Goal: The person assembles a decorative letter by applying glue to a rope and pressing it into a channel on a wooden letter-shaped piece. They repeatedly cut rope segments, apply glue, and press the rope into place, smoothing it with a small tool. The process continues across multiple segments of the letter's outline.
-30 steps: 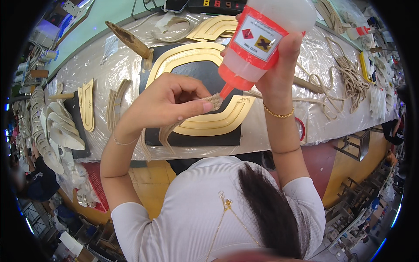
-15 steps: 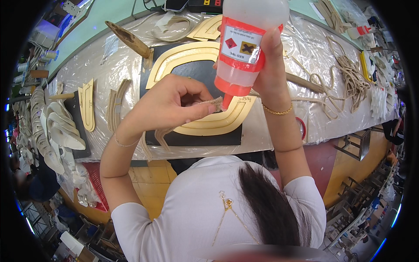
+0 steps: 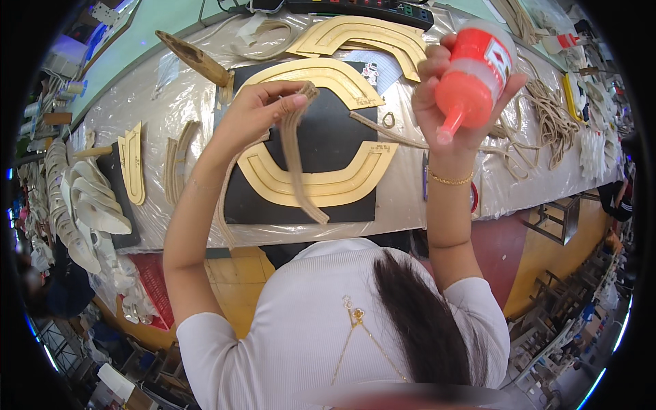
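Between the thumb and fingers of my left hand (image 3: 263, 113) is the end of a flat beige braided strap (image 3: 292, 160); its other end hangs down over the lower curved template. My right hand (image 3: 437, 96) grips a squeeze bottle (image 3: 471, 78), clear with red bands and a red nozzle, tilted with the tip pointing down and toward me. Below my hands lies a black board (image 3: 328, 140). On it are two pale yellow curved templates with grooves, an upper one (image 3: 307, 72) and a lower one (image 3: 314, 188). One beige cord (image 3: 386, 130) runs from the board toward my right wrist.
A pointed wooden tool (image 3: 195, 58) rests at the board's upper left corner. More yellow templates (image 3: 362, 34) lie at the back, near a black power strip (image 3: 362, 8). Coiled cord (image 3: 550, 109) is piled right; cut strap pieces (image 3: 179, 160) and white shoe parts (image 3: 102, 198) are left.
My left hand has lifted the strap up and away from the nozzle, so it now hangs freely. My right hand has moved the bottle to the right and turned it.
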Demonstrator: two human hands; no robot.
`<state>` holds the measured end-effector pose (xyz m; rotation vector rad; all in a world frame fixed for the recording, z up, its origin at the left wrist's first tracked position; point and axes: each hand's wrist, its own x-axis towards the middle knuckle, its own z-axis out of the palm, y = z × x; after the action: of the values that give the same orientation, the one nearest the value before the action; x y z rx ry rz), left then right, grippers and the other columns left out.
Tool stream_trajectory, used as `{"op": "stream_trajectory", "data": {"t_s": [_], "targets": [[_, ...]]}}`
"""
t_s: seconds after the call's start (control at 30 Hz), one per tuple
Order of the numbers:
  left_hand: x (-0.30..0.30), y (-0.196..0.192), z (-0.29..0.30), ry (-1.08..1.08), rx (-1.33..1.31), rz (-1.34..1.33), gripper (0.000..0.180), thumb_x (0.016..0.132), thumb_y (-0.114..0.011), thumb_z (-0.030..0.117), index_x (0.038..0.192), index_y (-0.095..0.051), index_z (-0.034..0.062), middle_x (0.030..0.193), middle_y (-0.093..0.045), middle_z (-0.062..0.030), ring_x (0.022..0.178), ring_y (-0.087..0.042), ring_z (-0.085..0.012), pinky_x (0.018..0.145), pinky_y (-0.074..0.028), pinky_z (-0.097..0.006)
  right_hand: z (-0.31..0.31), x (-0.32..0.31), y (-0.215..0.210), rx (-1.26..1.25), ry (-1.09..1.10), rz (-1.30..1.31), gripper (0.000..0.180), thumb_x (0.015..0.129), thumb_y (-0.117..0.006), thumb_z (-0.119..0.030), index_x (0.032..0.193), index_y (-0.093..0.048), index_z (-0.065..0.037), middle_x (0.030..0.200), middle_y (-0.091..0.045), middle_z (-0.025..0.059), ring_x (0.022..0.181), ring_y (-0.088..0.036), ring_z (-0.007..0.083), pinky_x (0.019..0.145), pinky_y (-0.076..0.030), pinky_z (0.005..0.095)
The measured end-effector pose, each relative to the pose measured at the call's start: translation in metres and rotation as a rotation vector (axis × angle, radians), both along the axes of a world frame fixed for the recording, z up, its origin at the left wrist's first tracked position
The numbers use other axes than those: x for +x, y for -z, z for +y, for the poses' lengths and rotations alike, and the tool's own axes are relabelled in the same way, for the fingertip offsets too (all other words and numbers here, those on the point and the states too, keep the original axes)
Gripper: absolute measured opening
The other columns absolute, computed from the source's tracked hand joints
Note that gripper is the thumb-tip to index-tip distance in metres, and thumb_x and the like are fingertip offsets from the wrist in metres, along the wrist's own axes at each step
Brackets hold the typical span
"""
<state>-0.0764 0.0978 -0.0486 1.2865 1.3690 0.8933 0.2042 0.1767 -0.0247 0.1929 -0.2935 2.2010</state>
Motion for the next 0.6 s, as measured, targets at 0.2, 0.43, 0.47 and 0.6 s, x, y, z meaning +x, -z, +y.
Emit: {"op": "stream_trajectory", "data": {"t_s": [0.2, 0.43, 0.47, 0.6], "targets": [[0.005, 0.022, -0.047, -0.232, 0.311, 0.645, 0.042, 0.087, -0.075, 0.033, 0.106, -0.067, -0.0029, 0.092, -0.061, -0.0184, 0.078, -0.062, -0.0323, 0.076, -0.051, -0.040, -0.019, 0.040, 0.028, -0.070, 0.135, -0.234, 0.087, 0.078, -0.073, -0.065, 0.127, -0.046, 0.001, 0.108, -0.053, 0.0131, 0.098, -0.059, 0.0251, 0.083, -0.060, 0.0394], [0.063, 0.027, -0.111, -0.035, -0.215, 0.790, 0.051, 0.078, -0.079, 0.047, 0.075, -0.061, -0.0009, 0.067, -0.064, -0.0177, 0.064, -0.063, -0.0346, 0.061, -0.050, -0.041, -0.031, 0.042, 0.046, -0.138, 0.259, -0.410, 0.087, 0.079, -0.069, -0.069, 0.126, -0.050, 0.002, 0.109, -0.058, 0.0147, 0.096, -0.061, 0.0280, 0.076, -0.059, 0.0390], [0.071, 0.029, -0.115, -0.016, -0.280, 0.779, 0.051, 0.079, -0.079, 0.047, 0.076, -0.061, -0.0004, 0.066, -0.064, -0.0173, 0.064, -0.064, -0.0350, 0.060, -0.050, -0.042, -0.033, 0.039, 0.047, -0.154, 0.294, -0.418, 0.086, 0.081, -0.063, -0.072, 0.126, -0.051, 0.000, 0.107, -0.061, 0.0148, 0.093, -0.064, 0.0288, 0.077, -0.059, 0.0413], [0.076, 0.037, -0.117, -0.174, -0.380, 0.371, 0.040, 0.082, -0.080, 0.035, 0.078, -0.059, 0.0009, 0.064, -0.066, -0.0119, 0.064, -0.070, -0.0234, 0.056, -0.053, -0.034, -0.041, 0.028, 0.044, -0.137, 0.369, -0.527, 0.088, 0.083, -0.057, -0.076, 0.125, -0.052, 0.001, 0.104, -0.064, 0.0156, 0.090, -0.066, 0.0304, 0.077, -0.058, 0.0425]]}}
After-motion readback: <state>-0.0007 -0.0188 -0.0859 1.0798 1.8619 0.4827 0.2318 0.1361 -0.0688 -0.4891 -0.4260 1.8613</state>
